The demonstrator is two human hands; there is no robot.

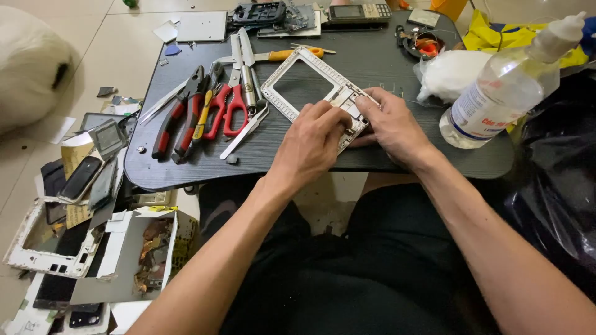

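Two hands (316,139) (391,124) grip a white frame (292,68) — pliers (183,111) left, bottle (509,80) right.

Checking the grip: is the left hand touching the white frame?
Touching. The head view shows the left hand lying on the white frame's lower corner, fingers pressed onto it beside the right hand.

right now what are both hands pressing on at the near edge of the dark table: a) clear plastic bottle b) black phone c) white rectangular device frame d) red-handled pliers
c: the left hand and right hand both rest on the white rectangular device frame, its near corner under their fingers.
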